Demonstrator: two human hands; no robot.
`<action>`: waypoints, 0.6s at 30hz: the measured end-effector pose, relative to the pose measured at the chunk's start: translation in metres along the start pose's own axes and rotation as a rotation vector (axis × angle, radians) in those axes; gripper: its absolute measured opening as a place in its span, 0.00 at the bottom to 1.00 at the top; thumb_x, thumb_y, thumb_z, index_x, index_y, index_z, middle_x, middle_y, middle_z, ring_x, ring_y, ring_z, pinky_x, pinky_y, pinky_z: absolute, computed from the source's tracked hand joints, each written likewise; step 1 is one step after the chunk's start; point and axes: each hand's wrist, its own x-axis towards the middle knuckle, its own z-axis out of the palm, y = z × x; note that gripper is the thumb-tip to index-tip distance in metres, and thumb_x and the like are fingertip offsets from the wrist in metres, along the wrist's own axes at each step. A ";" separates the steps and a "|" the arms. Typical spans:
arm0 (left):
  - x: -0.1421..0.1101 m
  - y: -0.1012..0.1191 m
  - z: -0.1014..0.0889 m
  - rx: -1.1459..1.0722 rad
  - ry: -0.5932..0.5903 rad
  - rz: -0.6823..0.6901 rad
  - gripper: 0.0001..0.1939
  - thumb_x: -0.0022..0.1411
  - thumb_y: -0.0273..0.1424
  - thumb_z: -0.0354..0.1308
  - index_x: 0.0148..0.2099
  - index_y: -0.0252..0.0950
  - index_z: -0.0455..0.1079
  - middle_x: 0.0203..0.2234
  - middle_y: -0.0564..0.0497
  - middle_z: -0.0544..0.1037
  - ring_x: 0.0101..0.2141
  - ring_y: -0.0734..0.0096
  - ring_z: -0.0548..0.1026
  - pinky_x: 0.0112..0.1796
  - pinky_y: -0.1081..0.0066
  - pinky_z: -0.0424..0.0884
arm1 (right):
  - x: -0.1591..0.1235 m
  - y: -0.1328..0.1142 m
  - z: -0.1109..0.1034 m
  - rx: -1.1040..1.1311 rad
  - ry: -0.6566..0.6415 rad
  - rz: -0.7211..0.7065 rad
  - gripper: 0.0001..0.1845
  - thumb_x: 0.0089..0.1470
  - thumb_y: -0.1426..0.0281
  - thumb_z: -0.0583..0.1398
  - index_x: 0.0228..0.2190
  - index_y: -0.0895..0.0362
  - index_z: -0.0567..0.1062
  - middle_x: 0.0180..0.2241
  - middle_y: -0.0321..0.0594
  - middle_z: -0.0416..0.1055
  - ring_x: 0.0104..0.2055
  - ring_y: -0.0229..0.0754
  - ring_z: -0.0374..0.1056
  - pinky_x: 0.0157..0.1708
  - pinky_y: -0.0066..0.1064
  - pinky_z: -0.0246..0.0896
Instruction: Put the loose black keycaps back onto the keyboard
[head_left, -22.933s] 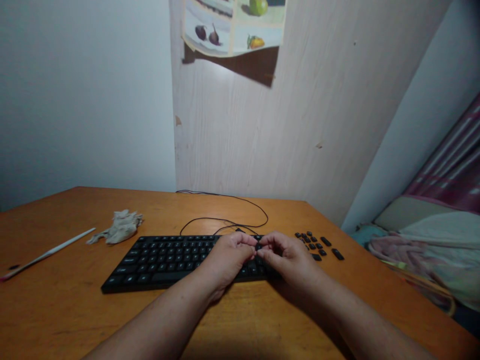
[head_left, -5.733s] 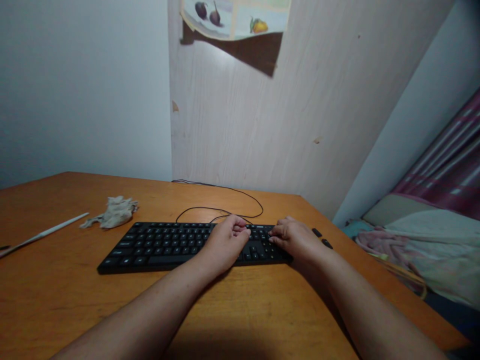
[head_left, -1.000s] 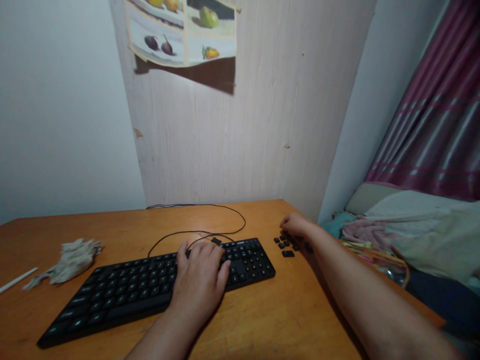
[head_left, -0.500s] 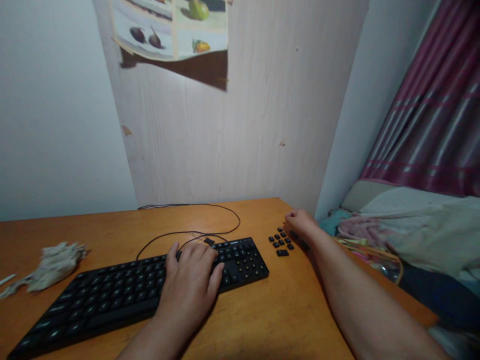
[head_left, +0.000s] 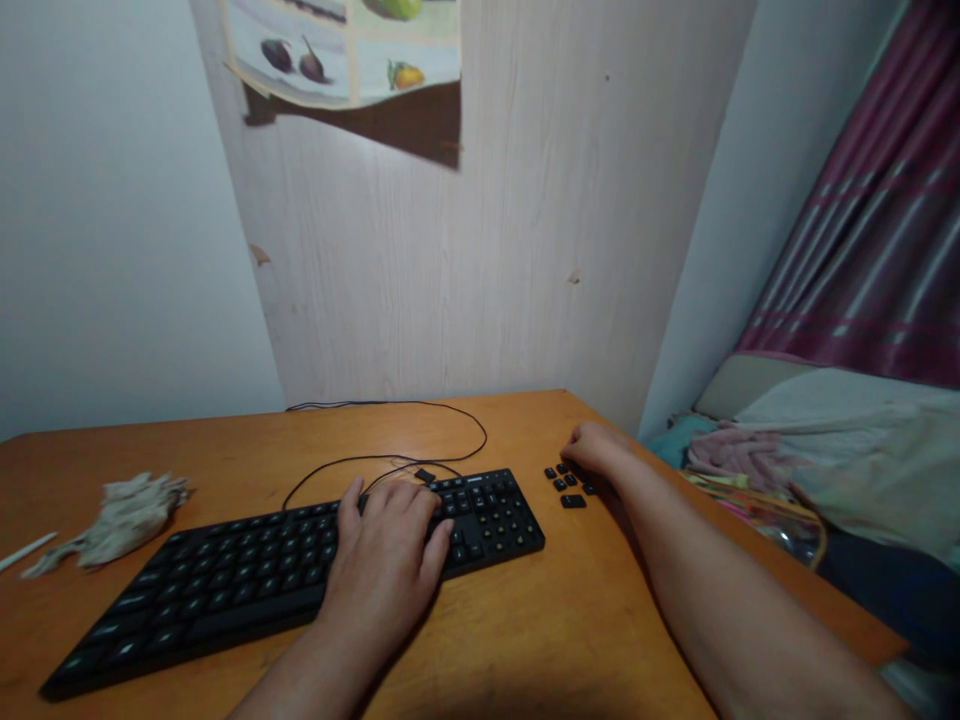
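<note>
A black keyboard [head_left: 247, 575] lies at a slant on the wooden desk. My left hand [head_left: 386, 530] rests on it with the fingers spread, covering keys right of the middle. The number pad [head_left: 506, 525] at its right end shows bare switch stems where caps are off. Several loose black keycaps [head_left: 573, 501] lie in a cluster on the desk to the right. Over the far side of that cluster is my right hand [head_left: 596, 447], its fingers curled and pinched together at the caps. What sits between the fingertips is hidden.
A black cable [head_left: 484, 430] loops behind the keyboard, near a small black piece [head_left: 424, 476]. A crumpled whitish cloth [head_left: 131, 520] and a white stick [head_left: 28, 550] lie at the left. Beyond the desk's right edge are bedding [head_left: 847, 450] and a curtain [head_left: 862, 230].
My right hand has shifted slightly left and toward me, onto the far keycaps, hiding some of them. My left hand stays on the keyboard. The view has turned slightly.
</note>
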 end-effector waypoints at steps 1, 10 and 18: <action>0.000 0.000 0.000 -0.001 -0.002 -0.001 0.08 0.65 0.37 0.53 0.42 0.42 0.71 0.43 0.48 0.78 0.51 0.54 0.70 0.61 0.42 0.46 | 0.000 0.000 0.001 0.005 0.001 -0.002 0.06 0.44 0.67 0.65 0.26 0.56 0.81 0.33 0.49 0.78 0.40 0.53 0.74 0.40 0.40 0.65; -0.001 0.001 -0.001 -0.032 0.007 -0.014 0.08 0.65 0.36 0.53 0.42 0.41 0.71 0.43 0.47 0.78 0.50 0.55 0.70 0.61 0.42 0.45 | -0.009 -0.008 -0.005 0.165 0.036 -0.038 0.03 0.42 0.71 0.63 0.20 0.57 0.77 0.22 0.43 0.74 0.29 0.45 0.71 0.29 0.31 0.59; 0.001 0.001 0.000 -0.268 0.047 -0.066 0.08 0.65 0.36 0.55 0.42 0.40 0.72 0.41 0.47 0.78 0.47 0.55 0.72 0.55 0.48 0.58 | -0.039 -0.053 -0.029 0.539 -0.036 -0.317 0.04 0.47 0.70 0.60 0.24 0.57 0.73 0.26 0.38 0.74 0.28 0.37 0.66 0.28 0.27 0.58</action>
